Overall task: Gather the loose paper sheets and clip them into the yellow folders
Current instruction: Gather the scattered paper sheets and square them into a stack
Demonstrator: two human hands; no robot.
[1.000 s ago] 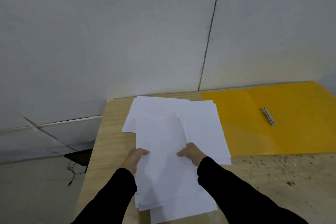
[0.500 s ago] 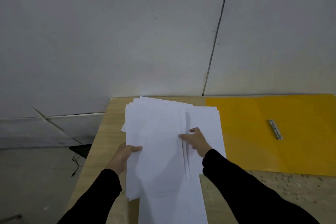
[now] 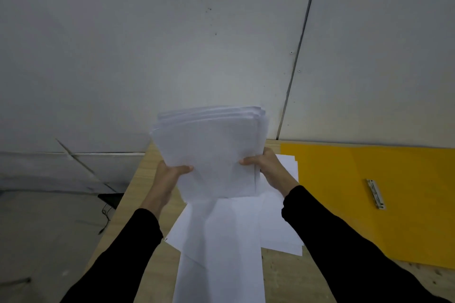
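A stack of white paper sheets [image 3: 214, 150] is raised off the table, standing nearly upright. My left hand [image 3: 167, 177] grips its left edge with the thumb on the front. My right hand [image 3: 268, 167] grips the right edge the same way. More loose sheets [image 3: 221, 248] still lie flat on the wooden table [image 3: 138, 184] beneath the stack. To the right lies an open yellow folder [image 3: 357, 192] with its metal clip [image 3: 375, 193] showing near the middle.
A grey panel wall [image 3: 197, 44] rises directly behind the table. The table's left edge drops to a grey floor [image 3: 49, 229], where a dark object with a cable [image 3: 108, 202] sits.
Both hands have lifted a bunch of sheets from flat on the table to nearly upright in the air. Some sheets stayed on the table.
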